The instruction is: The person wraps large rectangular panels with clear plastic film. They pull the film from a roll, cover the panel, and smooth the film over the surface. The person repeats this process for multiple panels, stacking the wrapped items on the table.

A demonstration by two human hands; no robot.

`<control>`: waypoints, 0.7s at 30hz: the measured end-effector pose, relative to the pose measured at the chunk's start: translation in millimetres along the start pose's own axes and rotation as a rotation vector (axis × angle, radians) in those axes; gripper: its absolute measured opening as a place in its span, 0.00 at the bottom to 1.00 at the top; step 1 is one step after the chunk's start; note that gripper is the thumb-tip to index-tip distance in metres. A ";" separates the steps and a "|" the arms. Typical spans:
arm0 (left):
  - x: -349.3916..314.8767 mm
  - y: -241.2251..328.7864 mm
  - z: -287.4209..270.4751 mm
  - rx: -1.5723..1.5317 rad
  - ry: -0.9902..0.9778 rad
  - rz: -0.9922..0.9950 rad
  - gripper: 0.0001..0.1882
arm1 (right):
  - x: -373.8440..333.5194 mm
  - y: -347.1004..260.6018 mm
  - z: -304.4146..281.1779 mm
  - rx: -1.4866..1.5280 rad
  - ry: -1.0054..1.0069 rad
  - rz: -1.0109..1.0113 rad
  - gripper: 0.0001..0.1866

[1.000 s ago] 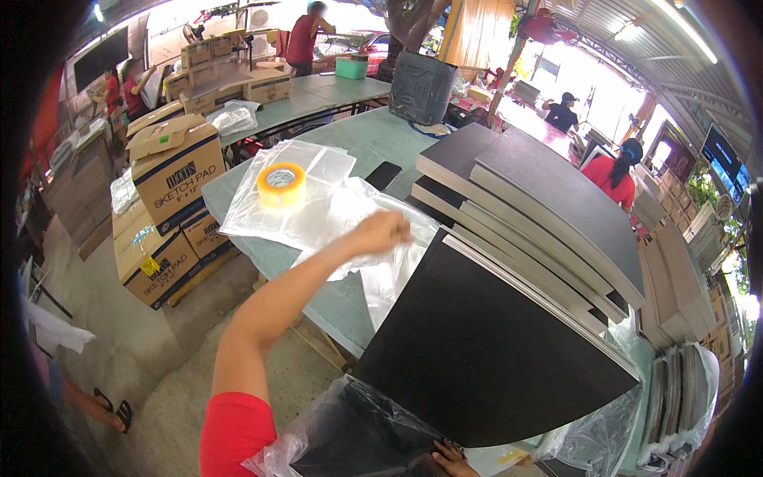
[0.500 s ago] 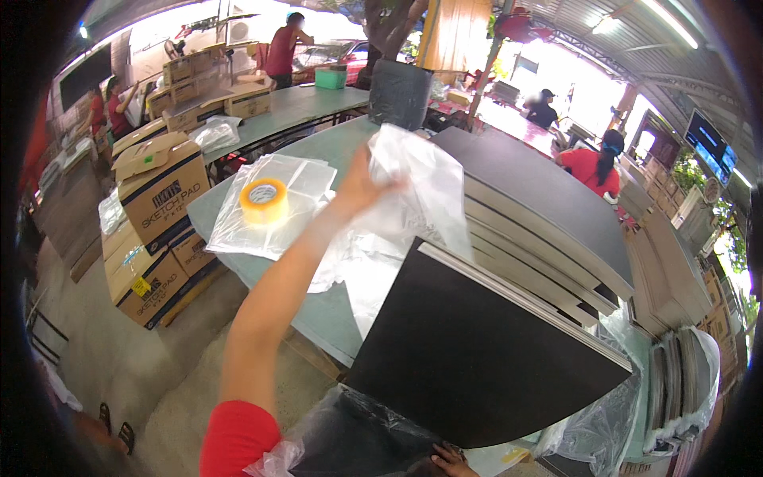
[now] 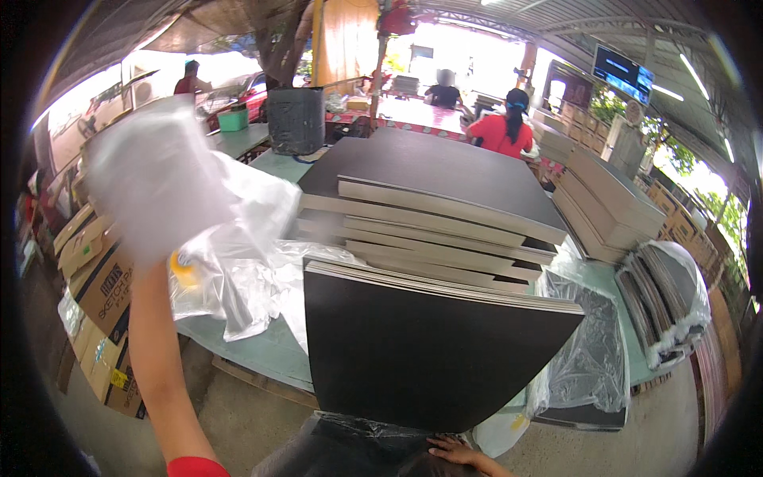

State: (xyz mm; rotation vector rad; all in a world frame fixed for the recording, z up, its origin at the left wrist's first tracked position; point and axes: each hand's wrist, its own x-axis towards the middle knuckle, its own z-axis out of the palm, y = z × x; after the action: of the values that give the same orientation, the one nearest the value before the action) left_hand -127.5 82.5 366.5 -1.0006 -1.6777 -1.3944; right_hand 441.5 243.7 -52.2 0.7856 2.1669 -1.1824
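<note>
My left arm stretches to the far left, lifting a clear plastic bag (image 3: 151, 167) that is smeared by motion. The left hand (image 3: 152, 256) is mostly hidden behind the bag, which moves with it. In front of me a thick pad with black covers (image 3: 429, 350) stands tilted upright, its pale page edges at the top. Clear plastic film (image 3: 350, 433) wraps its lower end. Against that lower end lies my right hand (image 3: 451, 449), fingers stretched flat on the wrapped black surface. A yellow tape roll (image 3: 184, 270) shows partly beneath the loose plastic.
Behind the pad rises a stack of large black-covered pads (image 3: 445, 175) on the green table (image 3: 262, 350). A plastic-wrapped pad (image 3: 584, 350) and a bagged bundle (image 3: 664, 302) lie at the right. Cardboard cartons (image 3: 103, 294) stand left. A person in red (image 3: 505, 131) sits beyond.
My left hand has swung left with the plastic bag, which now passes over the tape roll. The view has turned right. The black pad stands more upright in view; my right hand remains at its lower end.
</note>
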 end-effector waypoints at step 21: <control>-198.5 172.3 23.1 -0.367 -1.345 -0.295 0.12 | -140.0 -169.6 -170.3 0.666 0.621 -0.634 0.15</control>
State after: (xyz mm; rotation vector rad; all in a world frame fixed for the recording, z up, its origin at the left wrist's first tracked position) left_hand 112.6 101.9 258.9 -2.2947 -2.5898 -1.2552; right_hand 385.8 283.5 217.5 0.8208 2.6443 -2.3122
